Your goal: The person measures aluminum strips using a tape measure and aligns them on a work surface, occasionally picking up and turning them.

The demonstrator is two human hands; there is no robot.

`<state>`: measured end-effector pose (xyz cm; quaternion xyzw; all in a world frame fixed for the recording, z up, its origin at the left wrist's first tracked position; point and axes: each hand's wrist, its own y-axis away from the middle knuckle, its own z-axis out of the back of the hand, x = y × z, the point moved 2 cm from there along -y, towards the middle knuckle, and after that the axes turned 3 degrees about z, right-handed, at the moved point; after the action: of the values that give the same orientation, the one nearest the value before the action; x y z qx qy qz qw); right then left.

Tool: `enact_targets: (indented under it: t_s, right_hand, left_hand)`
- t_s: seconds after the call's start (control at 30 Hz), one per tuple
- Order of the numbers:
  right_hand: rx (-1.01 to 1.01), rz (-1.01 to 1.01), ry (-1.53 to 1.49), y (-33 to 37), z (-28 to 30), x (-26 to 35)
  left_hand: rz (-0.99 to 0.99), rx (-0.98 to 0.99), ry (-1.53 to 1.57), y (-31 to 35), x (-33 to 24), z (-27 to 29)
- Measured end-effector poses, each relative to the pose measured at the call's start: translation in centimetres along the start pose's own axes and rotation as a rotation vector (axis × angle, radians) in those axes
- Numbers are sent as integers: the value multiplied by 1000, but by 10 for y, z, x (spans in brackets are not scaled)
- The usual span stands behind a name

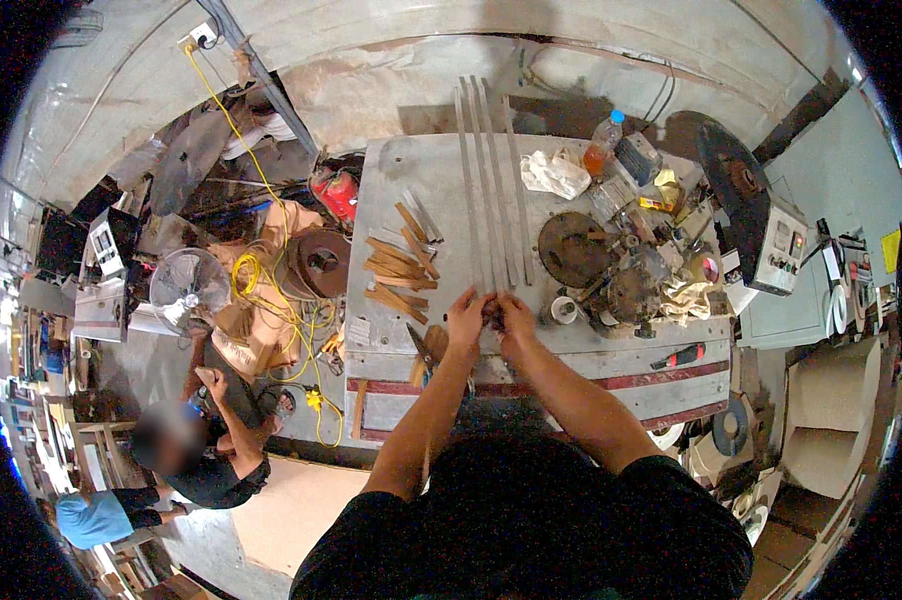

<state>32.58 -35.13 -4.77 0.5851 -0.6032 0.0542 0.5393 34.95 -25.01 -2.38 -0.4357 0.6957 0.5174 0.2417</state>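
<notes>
My left hand (467, 320) and my right hand (515, 324) meet over the grey metal worktable (421, 160), fingers curled in. Between them is something small and dark (491, 313), too hidden to name. Just beyond my fingertips end several long, thin grey strips (486, 190), laid side by side and reaching past the table's far edge. Left of my left hand lie dark-handled shears or pliers (418, 345) and a brown wooden piece (435, 342). A small white cup (563, 310) stands right of my right hand.
Short wooden sticks (396, 265) lie loose at left. A dark round plate (576, 248), a white cloth (555, 174), a bottle of orange liquid (603, 145) and clutter fill the right side. A red-and-black tool (679, 356) lies near the front. Another person (211, 450) sits at lower left.
</notes>
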Motion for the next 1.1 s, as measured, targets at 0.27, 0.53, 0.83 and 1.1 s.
enact_targets:
  t_s: [0.27,0.53,0.83,1.1]
  right_hand:
    - [-22,-83,5,-7,0,5]
    - [7,-67,20,-6,3,3]
    - [-79,5,10,-1,-1,13]
    - [-133,75,149,-44,16,-6]
  left_hand:
    - [27,17,86,-15,6,-1]
    - [61,72,140,-24,21,9]
    - [76,44,61,-14,9,3]
    - [63,75,50,-26,21,9]
